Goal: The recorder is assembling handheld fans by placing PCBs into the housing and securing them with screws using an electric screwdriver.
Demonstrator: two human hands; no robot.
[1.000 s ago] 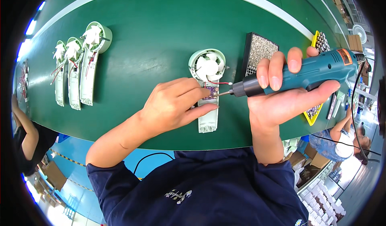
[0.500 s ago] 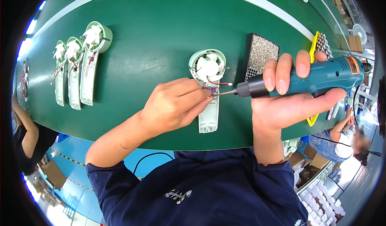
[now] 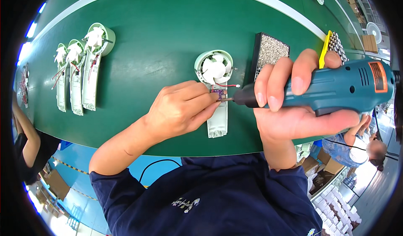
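Note:
A pale green fan housing (image 3: 218, 120) lies on the green table, its round end holding a white fan (image 3: 214, 68). On its handle sits a small purple circuit board (image 3: 219, 94); a red wire with a white plug lies just above it. My left hand (image 3: 179, 109) is closed in a pinch at the board's left edge; what the fingertips hold is hidden. My right hand (image 3: 289, 97) is wrapped round a teal electric screwdriver (image 3: 336, 87), held nearly level. Its bit points left and reaches the board, where the tip's exact contact is too small to make out.
Several similar fan housings (image 3: 89, 85) lie at the left of the table. Behind my right hand stands a black tray (image 3: 272, 51) of small metal screws, with a yellow-edged tray (image 3: 325, 49) beyond it. Co-workers are at both sides; a cord (image 3: 338, 143) hangs at right.
The electric screwdriver and my right hand have moved left and closer to the camera, the screwdriver tilting flatter. The fan housing has shifted very slightly. My left hand keeps its pinch.

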